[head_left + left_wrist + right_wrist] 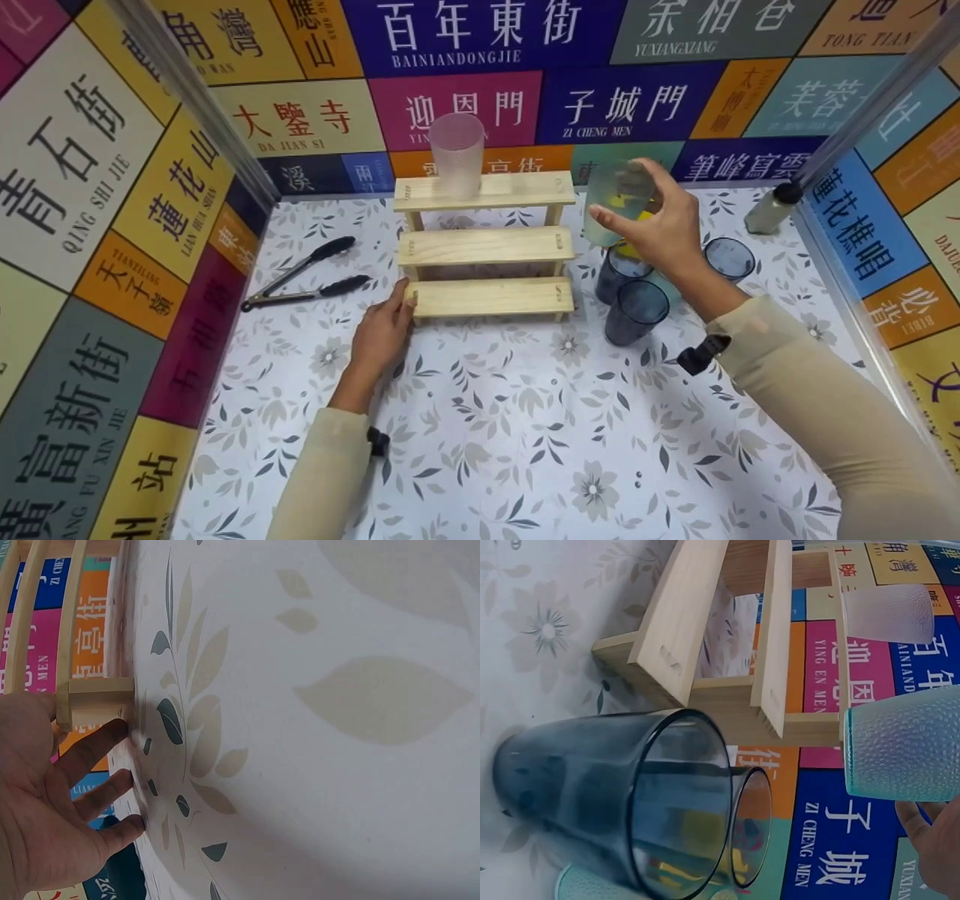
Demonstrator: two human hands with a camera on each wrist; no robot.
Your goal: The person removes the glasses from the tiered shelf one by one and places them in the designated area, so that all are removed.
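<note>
In the head view my right hand (667,225) grips a pale green textured glass (611,199), held up beside the right end of the wooden three-step rack (487,246). The right wrist view shows that green glass (904,746) tilted on its side in the picture, the hand partly cut off. My left hand (381,330) touches the left end of the lowest shelf; in the left wrist view its fingers (97,750) are spread and fairly straight. A pinkish frosted glass (457,154) stands upright on the top shelf, left of its middle.
Right of the rack stand dark blue glasses (637,313), with another one (727,259) farther right and a greenish one partly hidden. A dark-capped bottle (774,208) is by the right wall. Black-tipped tongs (307,274) lie at left. Printed panels (465,105) enclose the table.
</note>
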